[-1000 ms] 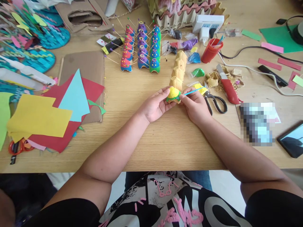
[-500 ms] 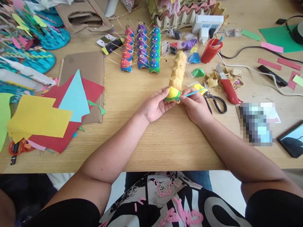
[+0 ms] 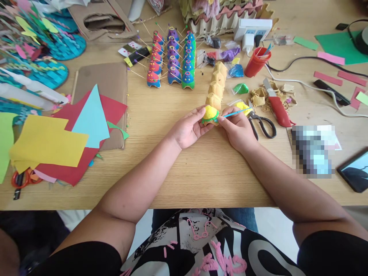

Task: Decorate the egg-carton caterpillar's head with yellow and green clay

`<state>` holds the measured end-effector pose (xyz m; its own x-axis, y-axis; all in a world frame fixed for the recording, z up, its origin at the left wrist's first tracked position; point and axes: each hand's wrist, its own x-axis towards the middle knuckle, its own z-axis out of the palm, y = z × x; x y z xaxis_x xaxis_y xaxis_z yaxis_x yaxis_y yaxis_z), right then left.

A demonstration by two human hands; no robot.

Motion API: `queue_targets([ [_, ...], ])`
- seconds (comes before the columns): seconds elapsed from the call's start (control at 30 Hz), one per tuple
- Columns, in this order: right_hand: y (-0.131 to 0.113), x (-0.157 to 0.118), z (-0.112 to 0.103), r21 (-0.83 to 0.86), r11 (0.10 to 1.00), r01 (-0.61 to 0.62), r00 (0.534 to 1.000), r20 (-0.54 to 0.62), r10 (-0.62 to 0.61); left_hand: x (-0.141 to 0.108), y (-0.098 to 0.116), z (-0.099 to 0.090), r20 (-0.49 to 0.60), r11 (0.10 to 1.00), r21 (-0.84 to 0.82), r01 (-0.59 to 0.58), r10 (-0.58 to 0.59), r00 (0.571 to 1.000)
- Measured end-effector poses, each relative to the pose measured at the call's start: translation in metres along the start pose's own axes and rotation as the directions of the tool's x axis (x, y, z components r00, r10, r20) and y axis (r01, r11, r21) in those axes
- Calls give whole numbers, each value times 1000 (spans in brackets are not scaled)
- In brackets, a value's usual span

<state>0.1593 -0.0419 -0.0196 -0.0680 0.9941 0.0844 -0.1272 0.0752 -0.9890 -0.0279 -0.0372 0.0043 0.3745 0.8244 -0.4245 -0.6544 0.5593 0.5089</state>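
Observation:
A strip of bumpy tan egg-carton cups (image 3: 215, 86) points away from me, its nearest cup covered in yellow clay (image 3: 211, 112) with a green band and some blue below. My left hand (image 3: 189, 128) grips that near cup from the left, thumb on the yellow. My right hand (image 3: 238, 128) pinches a thin blue tool (image 3: 234, 112) at the cup's right side. Beyond my right fingers are a packet of yellow clay (image 3: 241, 105) and black-handled scissors (image 3: 267, 127). Three painted carton strips, red (image 3: 155, 61), purple (image 3: 173, 57) and green-blue (image 3: 188, 61), stand further back with sticks poking out.
Coloured paper (image 3: 51, 142) and cardboard (image 3: 99, 76) lie at the left. On the right are a red cup (image 3: 257, 63), a red-handled knife (image 3: 278, 109), carton scraps (image 3: 258, 96), a white power strip (image 3: 253, 28) with cables, and a phone-like device (image 3: 355, 170). Clay packets (image 3: 235, 71) sit behind the scissors.

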Motion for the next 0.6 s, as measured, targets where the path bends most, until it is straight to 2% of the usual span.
queue_targets([
  [0.33, -11, -1, 3, 117, 993, -23, 999, 33, 20, 0, 0, 1, 9, 1000, 24, -15, 15, 1000],
  [0.47, -9, 0, 2, 94, 995, -23, 999, 37, 19, 0, 1, 1, -25, 1000, 7, -4, 5, 1000],
  [0.6, -6, 0, 0, 62, 998, -5, 999, 51, 2, -1, 1, 1, -7, 1000, 10, -15, 15, 1000],
])
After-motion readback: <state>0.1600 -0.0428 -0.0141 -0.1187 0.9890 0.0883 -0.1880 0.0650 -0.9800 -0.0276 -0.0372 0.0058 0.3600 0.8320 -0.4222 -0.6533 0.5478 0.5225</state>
